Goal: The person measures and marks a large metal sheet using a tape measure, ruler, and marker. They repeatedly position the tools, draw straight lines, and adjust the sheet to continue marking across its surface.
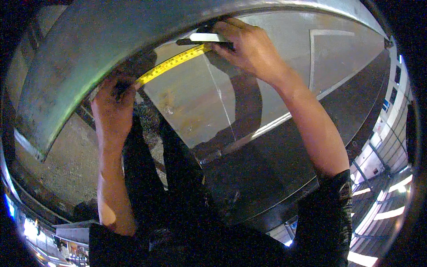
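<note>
- Tape measure (174,63): a yellow blade with fine black graduations, seen stretched in a slanted line from lower left to upper right across a grey metal surface. Only the drawn-out blade is shown; the case cannot be made out.
- Left hand (113,104): placed at the lower end of the blade, under the edge of the curved steel band (80,58). The fingers are curled together and pressed down on the tape end; whether anything else is gripped there cannot be told, as the spot lies in shadow.
- Right hand (249,46): placed at the upper end of the blade. The fingers are closed around a white marker stick (208,38), which is held flat and crosswise just above the tape, with a dark strip directly beneath it.
- Flat steel plate (195,107): grey and scuffed, lying under the tape; a thin pale line (220,100) is seen drawn down it from near the upper tape end.
- Curved steel band: broad, dull grey, arched over the upper left of the view, with both hands set along its inner edge.
- Dark clothing (178,191): seen below the plate, between the two forearms.
</note>
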Demonstrator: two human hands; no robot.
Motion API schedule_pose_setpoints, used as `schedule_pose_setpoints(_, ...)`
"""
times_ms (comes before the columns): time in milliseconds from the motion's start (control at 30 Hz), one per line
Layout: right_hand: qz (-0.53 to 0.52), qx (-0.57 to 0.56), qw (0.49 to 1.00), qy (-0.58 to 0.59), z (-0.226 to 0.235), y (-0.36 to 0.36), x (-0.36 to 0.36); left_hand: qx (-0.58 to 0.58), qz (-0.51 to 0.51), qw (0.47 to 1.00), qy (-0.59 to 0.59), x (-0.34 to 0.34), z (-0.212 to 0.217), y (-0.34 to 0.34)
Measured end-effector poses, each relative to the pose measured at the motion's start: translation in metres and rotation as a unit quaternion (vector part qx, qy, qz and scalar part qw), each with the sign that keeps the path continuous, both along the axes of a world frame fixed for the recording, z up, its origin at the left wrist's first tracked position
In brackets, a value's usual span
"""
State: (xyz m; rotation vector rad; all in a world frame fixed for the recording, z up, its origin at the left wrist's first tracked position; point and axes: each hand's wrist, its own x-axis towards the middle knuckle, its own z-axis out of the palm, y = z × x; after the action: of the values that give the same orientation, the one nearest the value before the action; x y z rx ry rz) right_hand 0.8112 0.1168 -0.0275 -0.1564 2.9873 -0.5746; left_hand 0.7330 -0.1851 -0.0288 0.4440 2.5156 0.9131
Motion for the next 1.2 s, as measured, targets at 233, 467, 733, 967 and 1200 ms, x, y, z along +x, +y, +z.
schedule_pose_setpoints(233,-0.002,-0.019,1.0,-0.011,0.006,0.001,-0.001,0.029,0.048,0.991,-0.121,0.001,0.005,0.007)
schedule_pose_setpoints(467,-0.003,-0.03,1.0,0.003,0.005,0.001,-0.001,0.086,0.074,0.98,-0.164,0.004,0.001,0.006)
schedule_pose_setpoints(733,0.009,-0.008,1.0,-0.005,0.005,0.001,0.0,0.058,0.082,0.98,-0.173,0.005,0.006,0.009)
schedule_pose_setpoints(967,0.007,-0.026,1.0,0.001,0.008,0.001,0.003,0.04,0.073,0.984,-0.158,0.007,0.005,0.01)
schedule_pose_setpoints(1200,-0.015,-0.021,0.999,-0.023,0.006,-0.004,0.005,0.043,0.069,0.995,-0.066,0.015,0.0,0.01)
